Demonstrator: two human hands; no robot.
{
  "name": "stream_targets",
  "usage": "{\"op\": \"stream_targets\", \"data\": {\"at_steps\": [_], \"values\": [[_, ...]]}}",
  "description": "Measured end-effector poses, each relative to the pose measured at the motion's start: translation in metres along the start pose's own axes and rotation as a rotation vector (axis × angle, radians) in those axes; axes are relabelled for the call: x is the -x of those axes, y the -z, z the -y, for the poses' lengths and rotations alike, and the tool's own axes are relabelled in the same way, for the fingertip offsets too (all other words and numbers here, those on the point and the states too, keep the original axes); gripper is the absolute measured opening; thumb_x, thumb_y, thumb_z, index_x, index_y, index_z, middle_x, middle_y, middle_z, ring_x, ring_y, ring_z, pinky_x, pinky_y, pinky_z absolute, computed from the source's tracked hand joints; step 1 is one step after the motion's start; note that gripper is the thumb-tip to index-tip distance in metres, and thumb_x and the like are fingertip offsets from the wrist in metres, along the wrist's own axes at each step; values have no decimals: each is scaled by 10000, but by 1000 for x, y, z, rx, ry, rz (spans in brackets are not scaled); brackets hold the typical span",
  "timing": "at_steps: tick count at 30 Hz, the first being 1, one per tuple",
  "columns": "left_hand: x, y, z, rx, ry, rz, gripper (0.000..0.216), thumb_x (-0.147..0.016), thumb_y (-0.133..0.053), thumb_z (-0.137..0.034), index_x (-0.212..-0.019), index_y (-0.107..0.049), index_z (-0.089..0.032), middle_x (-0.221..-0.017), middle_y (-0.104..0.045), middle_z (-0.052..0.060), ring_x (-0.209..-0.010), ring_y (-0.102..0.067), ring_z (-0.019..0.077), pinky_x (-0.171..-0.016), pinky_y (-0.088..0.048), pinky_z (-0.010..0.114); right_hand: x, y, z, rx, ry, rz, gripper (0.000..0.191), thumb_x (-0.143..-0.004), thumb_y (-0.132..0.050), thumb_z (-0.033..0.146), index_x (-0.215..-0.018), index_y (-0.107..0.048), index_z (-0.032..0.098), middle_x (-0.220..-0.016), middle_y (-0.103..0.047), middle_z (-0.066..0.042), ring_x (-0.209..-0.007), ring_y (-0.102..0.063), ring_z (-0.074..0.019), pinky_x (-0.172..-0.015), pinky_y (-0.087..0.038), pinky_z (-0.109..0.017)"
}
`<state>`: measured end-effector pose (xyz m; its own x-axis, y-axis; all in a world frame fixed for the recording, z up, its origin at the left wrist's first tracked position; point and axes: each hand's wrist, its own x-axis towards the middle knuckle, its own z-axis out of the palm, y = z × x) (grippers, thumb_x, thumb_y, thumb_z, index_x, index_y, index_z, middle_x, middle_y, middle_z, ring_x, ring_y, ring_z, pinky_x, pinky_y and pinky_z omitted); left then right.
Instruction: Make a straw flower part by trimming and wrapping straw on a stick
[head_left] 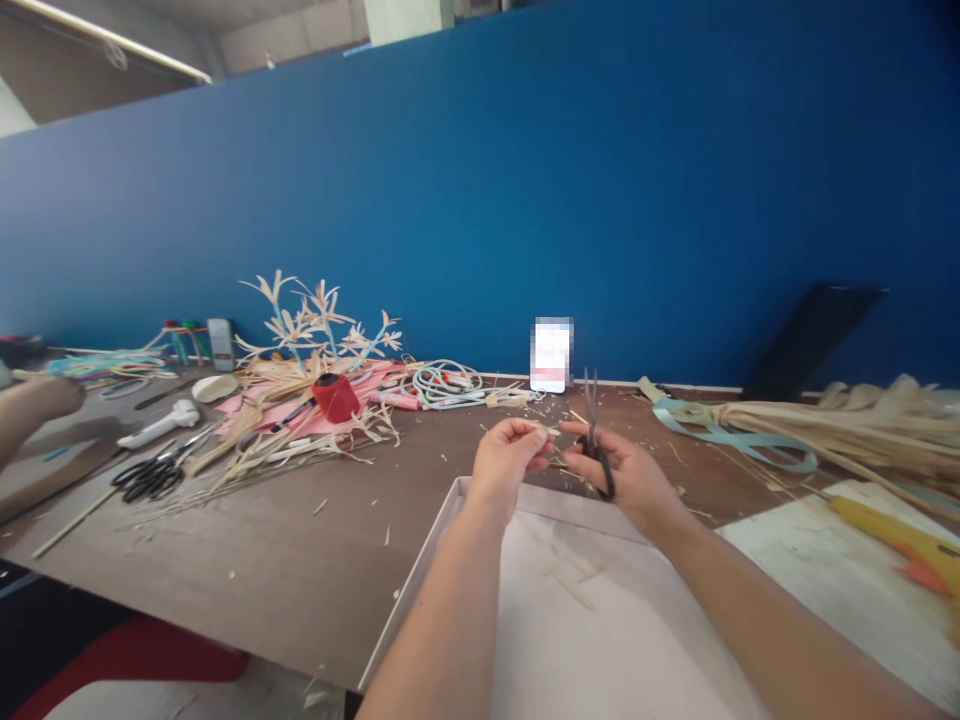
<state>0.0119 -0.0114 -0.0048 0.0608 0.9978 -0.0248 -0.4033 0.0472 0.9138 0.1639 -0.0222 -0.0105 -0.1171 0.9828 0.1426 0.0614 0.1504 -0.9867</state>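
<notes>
- The left hand (517, 445) pinches a small pale strip (554, 432) between thumb and fingers, little of it showing; the other fingers are curled in.
- The right hand (622, 468) is partly closed around the dark handles of the scissors (592, 428).
- Both things are held above the far wall of the white box (555, 506), which sits toward the near edge of the bench (352, 570).
- The scissors probably handle as light, stiff and hard; the handle loops are the place to grip. The strip looks light, thin and easily bent or split, best pinched gently at one end.
- The scissors' long axis runs from the right palm toward the bench's back edge, tips upward, blades slightly parted.
- The strip's tip seems to point right, toward the scissors.
</notes>
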Motion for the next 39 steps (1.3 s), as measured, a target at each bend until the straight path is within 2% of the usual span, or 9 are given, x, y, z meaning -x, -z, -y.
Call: {"op": "stream_targets", "data": {"at_steps": [2,5,9,18,24,28,32,39], "values": [[1,-3,3,-57,28,40,211,-632,-687,-255,-766,-578,-134,-766,-640,55,-706,-603,118,-567,-474,186,-1,1,-1,-50,23,-22,535,-624,-711,392,-1108,-573,209,-846,-610,-35,-727,-569,-160,-648,-449,-280],[2,-5,8,-109,39,73,205,-638,-679,-245,-783,-576,-142,-748,-644,57,-714,-609,132,-588,-487,211,-2,2,-2,-67,21,-76,510,-627,-711,370,-1091,-570,213,-829,-584,-17,-719,-558,-145,-661,-444,-273],[1,-6,13,-171,34,103,200,-632,-684,-267,-762,-591,-145,-743,-644,54,-697,-602,127,-597,-486,221,-2,3,-1,-57,18,-84,477,-649,-689,369,-1080,-559,211,-802,-569,-4,-701,-545,-137,-659,-438,-270],[5,-10,14,-409,51,104,96,-617,-649,-242,-647,-620,-156,-602,-606,17,-529,-525,93,-514,-420,208,-2,5,-2,-66,-10,-96,487,-642,-695,360,-1079,-553,199,-813,-560,-14,-671,-550,-134,-626,-452,-269],[0,-8,15,-365,8,75,139,-630,-647,-287,-659,-605,-157,-592,-594,7,-518,-514,89,-509,-417,206,-2,3,-1,-25,-26,-81,510,-642,-683,386,-1094,-563,182,-790,-578,-15,-665,-547,-139,-605,-452,-266],[0,-5,8,-324,-33,-3,172,-645,-641,-303,-729,-632,-153,-600,-588,7,-549,-525,92,-516,-425,196,0,4,3,91,-85,41,550,-645,-676,406,-1125,-580,155,-729,-601,-14,-665,-544,-152,-612,-442,-272],[0,-4,2,-298,-80,-61,176,-651,-633,-290,-755,-648,-148,-611,-592,11,-554,-522,90,-523,-429,195,1,6,5,187,-149,170,559,-671,-642,455,-1125,-599,133,-621,-577,1,-579,-515,-138,-562,-429,-265],[-2,-1,4,-321,-125,-101,179,-656,-612,-266,-785,-661,-151,-678,-631,28,-543,-514,88,-509,-412,194,1,8,0,203,-137,217,550,-686,-639,443,-1140,-602,134,-593,-601,-11,-537,-505,-121,-535,-427,-253]]}}
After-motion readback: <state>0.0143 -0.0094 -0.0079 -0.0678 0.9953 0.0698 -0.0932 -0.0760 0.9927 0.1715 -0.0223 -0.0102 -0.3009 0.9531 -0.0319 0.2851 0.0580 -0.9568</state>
